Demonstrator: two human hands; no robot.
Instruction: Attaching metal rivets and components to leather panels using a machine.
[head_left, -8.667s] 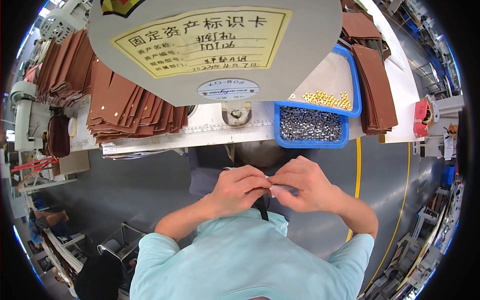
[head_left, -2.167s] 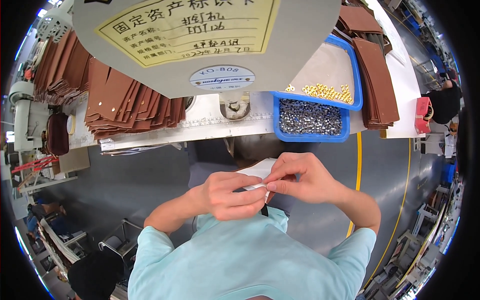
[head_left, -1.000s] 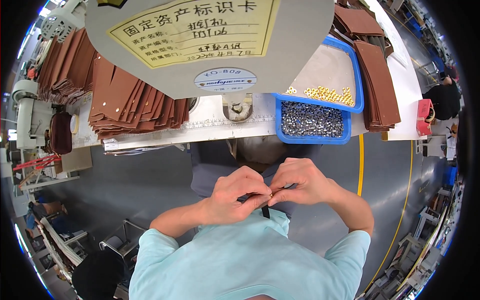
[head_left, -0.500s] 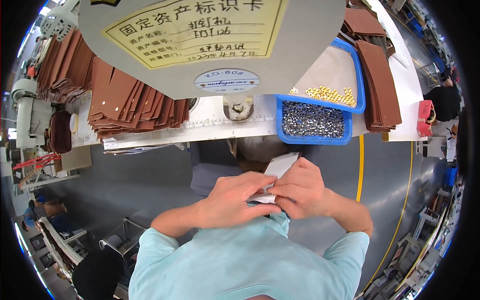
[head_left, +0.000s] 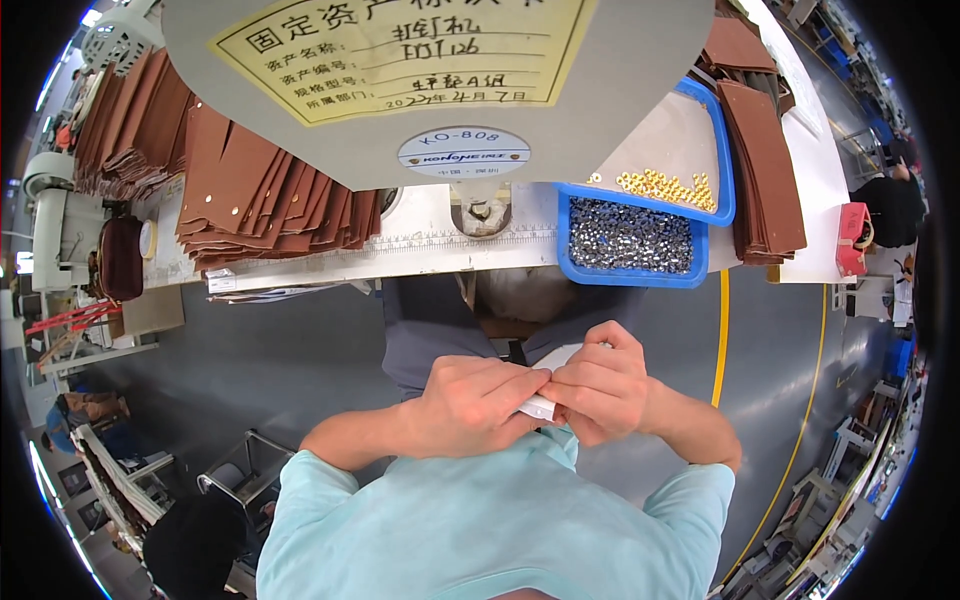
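Close to my chest, below the table's front edge, both hands meet on a thin white flat piece (head_left: 540,407), perhaps folded paper or a packet; its kind does not show clearly. My left hand (head_left: 478,402) is closed, with thumb and fingers pinching its left side. My right hand (head_left: 603,385) grips it from the right with bent fingers. A white part sticks out below the fingertips, and another part shows above them. The fingers cover the middle of the piece.
A grey machine head (head_left: 600,130) with a yellow label hangs over the white table (head_left: 420,255). Stacked brown leather-like pieces (head_left: 270,210) lie left, more (head_left: 765,170) right. One blue tray (head_left: 725,150) holds gold-coloured metal parts, another blue tray (head_left: 630,279) silver ones.
My hands have closed further over the white piece, and less of its upper part shows. The right fingers have curled and shifted slightly. The view has moved a little.
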